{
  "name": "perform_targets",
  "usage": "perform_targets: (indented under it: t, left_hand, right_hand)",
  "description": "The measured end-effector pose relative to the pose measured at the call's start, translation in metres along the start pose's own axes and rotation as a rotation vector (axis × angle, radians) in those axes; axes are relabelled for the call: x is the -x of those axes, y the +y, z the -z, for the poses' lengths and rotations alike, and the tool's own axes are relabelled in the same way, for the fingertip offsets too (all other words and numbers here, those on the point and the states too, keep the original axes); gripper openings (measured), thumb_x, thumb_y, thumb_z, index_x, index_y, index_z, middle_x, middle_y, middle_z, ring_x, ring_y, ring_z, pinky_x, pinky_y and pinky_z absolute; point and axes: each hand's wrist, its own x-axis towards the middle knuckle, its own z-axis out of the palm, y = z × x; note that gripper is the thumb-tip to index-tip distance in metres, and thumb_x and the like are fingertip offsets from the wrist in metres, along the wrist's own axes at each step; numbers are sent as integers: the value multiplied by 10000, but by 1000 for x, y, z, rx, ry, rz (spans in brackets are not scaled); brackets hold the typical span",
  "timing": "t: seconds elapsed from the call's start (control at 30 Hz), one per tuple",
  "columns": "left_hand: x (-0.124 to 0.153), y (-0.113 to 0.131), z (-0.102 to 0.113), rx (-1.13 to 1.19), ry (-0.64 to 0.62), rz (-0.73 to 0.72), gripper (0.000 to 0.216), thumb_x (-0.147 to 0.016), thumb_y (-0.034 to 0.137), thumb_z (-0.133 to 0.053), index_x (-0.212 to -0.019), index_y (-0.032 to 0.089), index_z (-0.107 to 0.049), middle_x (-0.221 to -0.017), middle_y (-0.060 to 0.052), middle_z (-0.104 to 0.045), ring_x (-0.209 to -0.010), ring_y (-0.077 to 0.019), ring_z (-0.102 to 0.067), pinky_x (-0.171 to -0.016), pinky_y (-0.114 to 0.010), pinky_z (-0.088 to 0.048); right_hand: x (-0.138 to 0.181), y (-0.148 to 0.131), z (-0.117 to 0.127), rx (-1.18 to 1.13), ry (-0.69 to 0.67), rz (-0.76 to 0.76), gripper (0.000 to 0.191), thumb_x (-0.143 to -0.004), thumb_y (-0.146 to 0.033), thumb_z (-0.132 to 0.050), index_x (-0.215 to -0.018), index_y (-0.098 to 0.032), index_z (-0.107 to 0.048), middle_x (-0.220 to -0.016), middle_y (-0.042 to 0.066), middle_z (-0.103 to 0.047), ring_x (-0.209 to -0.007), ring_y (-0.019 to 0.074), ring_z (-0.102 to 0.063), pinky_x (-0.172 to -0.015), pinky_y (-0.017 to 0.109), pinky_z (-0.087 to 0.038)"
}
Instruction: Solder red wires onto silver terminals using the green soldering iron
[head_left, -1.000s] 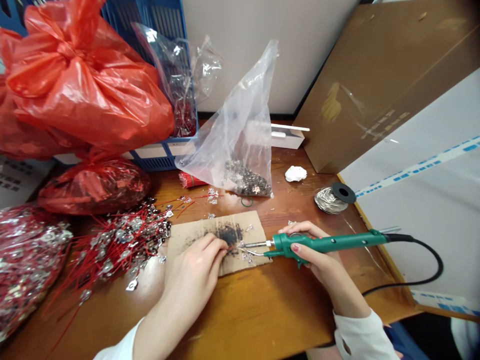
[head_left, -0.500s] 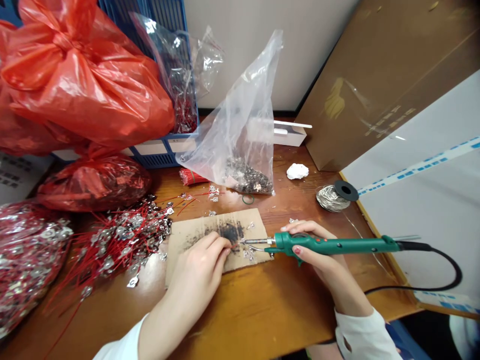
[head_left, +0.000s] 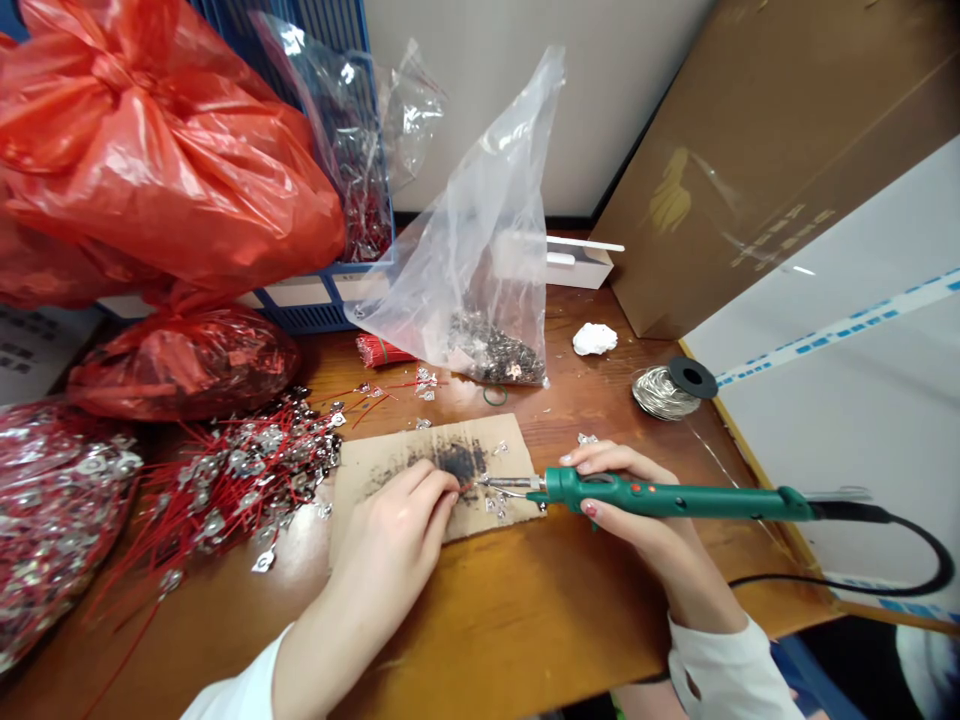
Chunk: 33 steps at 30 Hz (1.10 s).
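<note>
My right hand (head_left: 637, 510) grips a green soldering iron (head_left: 675, 495); its metal tip points left over a scorched piece of cardboard (head_left: 420, 465) on the wooden desk (head_left: 510, 620). My left hand (head_left: 401, 535) rests on the cardboard with fingers pinched on a thin red wire, right by the iron's tip. Small metal tabs lie scattered on the cardboard around the tip. The iron's black cord (head_left: 885, 555) loops off to the right.
A heap of red wires with metal tabs (head_left: 240, 475) lies left of the cardboard. Red plastic bags (head_left: 150, 150) and a blue crate (head_left: 315, 300) fill the back left. A clear bag of metal parts (head_left: 487, 280), a solder coil (head_left: 660, 390) and brown and white panels (head_left: 787, 200) stand behind and right.
The soldering iron has levelled out and its tip has edged closer to my left fingertips. The left hand stays pinched in place on the cardboard.
</note>
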Motion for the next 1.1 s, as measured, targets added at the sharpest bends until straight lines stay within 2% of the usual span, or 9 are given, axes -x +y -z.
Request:
perform_targets:
  t: [0.07, 0.23, 0.6, 1.1]
  left_hand:
    - [0, 0, 0, 0, 3, -4, 162, -949, 162, -460, -911, 187, -616, -853, -29, -652, -748, -200, -672, -659, -327, -521]
    - [0, 1, 1, 2, 30, -18, 154, -943, 146, -467, -903, 186, -610, -835, -24, -645, -729, -195, -669, -636, -317, -517]
    - [0, 2, 3, -14, 56, -32, 136, -936, 147, -488, -904, 186, -614, -829, -22, -650, -717, -194, -669, -622, -308, -512]
    - [-1, 2, 3, -20, 86, -56, 145, -941, 146, -476, -908, 185, -612, -819, -16, -644, -705, -177, -665, -621, -294, -516]
  right_hand:
    - [0, -1, 0, 3, -3, 23, 160, -782, -226, -753, -919, -288, -698, -1010, 42, -716, -976, 231, -650, -1021, 425, -433]
    - [4, 0, 2, -5, -64, 81, 228, -798, -167, -728, -988, -286, -689, -1062, 60, -691, -988, 226, -646, -869, 359, -522]
    - [4, -6, 2, 23, -115, 111, 270, -786, -107, -718, -985, -288, -699, -1075, 39, -689, -991, 192, -654, -859, 298, -541]
    - [8, -11, 3, 28, -148, 101, 288, -791, -93, -709, -1005, -286, -699, -1095, 41, -691, -1006, 194, -652, -863, 304, -544]
